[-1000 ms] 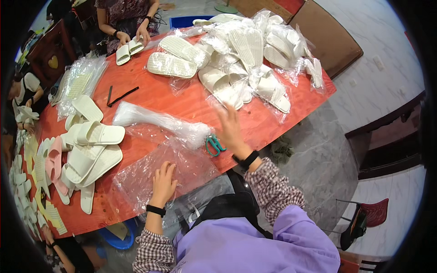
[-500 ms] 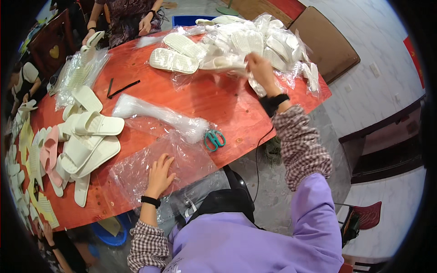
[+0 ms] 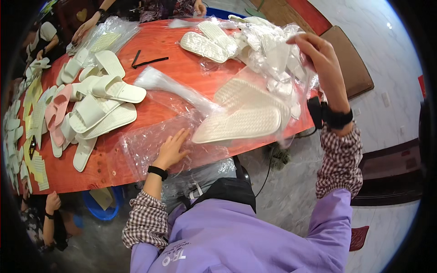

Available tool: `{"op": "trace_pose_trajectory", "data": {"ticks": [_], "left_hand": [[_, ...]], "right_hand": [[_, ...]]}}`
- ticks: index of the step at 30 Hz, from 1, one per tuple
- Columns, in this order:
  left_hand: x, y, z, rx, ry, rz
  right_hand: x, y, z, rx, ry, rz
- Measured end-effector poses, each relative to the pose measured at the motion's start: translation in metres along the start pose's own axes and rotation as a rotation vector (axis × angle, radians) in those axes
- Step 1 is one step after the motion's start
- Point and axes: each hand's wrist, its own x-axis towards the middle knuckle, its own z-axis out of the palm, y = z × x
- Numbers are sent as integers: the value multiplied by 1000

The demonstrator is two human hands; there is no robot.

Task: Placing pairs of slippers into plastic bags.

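My left hand lies with its fingers spread on a flat clear plastic bag at the table's near edge. My right hand, raised on the right, pinches the top of a clear bag. A pair of cream slippers, soles showing, tilts inside that bag above the table. Behind it runs a bunched roll of clear bags; the slippers cover one end of it. Left of my left hand sits a pile of loose cream slippers, with pink ones beside it.
Bagged slippers are heaped at the far right of the red table. A black strip lies mid-table. Co-workers' hands show at the far and left sides. A blue basin stands below the near edge.
My right hand has come from the heap toward me and right, lifting the bagged slippers in front of me. The scissors no longer show. My left hand stays on the flat bag.
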Motion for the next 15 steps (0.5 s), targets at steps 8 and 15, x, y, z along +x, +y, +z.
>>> {"op": "trace_pose_trajectory", "data": {"ticks": [8, 15], "left_hand": [[10, -28, 9, -56, 68, 95], [20, -36, -19, -554, -132, -56]], "right_hand": [[-45, -50, 12, 513, -66, -20], [-65, -88, 149, 784, -694, 278]]}}
